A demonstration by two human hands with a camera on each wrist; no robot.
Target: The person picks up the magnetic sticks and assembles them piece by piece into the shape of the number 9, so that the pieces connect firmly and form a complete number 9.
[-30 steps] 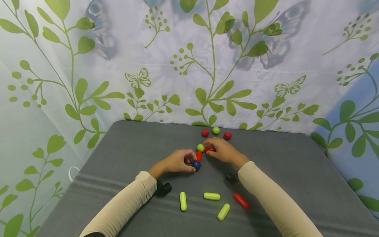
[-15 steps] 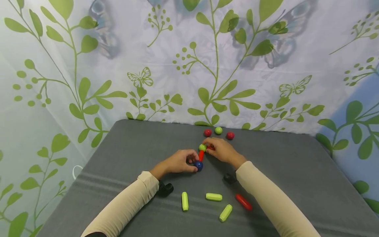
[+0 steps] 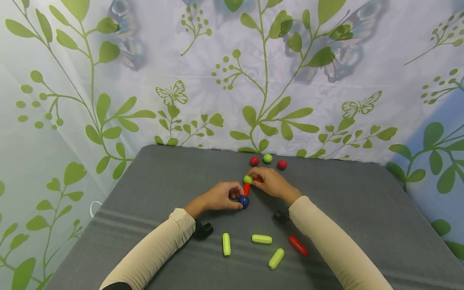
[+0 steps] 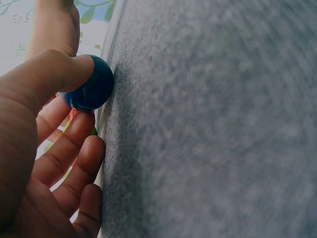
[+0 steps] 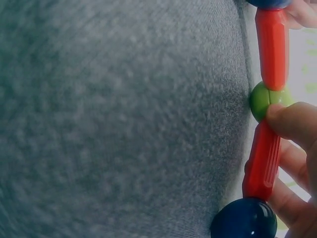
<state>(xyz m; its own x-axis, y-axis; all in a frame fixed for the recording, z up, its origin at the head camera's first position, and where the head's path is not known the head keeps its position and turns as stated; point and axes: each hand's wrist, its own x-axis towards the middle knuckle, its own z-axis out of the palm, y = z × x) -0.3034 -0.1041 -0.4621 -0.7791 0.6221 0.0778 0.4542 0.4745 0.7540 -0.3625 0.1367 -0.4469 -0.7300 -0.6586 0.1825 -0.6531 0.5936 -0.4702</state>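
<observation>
A chain of balls and rods lies on the grey surface. My left hand [image 3: 221,196] pinches its near blue ball [image 3: 244,202] between thumb and fingers. From that ball a red rod [image 3: 247,189] runs to a light green ball [image 3: 248,179]. My right hand [image 3: 272,182] grips a second red rod [image 5: 262,161], which meets the green ball; in the right wrist view the thumb lies where rod and ball meet. Another blue ball [image 5: 243,220] sits at that rod's other end, hidden behind the hand in the head view.
Behind the hands are two red balls [image 3: 254,161] and a green ball [image 3: 267,158]. Nearer the front lie three yellow-green rods [image 3: 262,239] and a loose red rod [image 3: 299,245]. A patterned curtain [image 3: 203,80] hangs along the back of the grey table [image 3: 174,257].
The head view has shifted slightly. Around a second ago a gap showed between the green ball and the right hand's red rod; the right hand has since closed in on that ball.
</observation>
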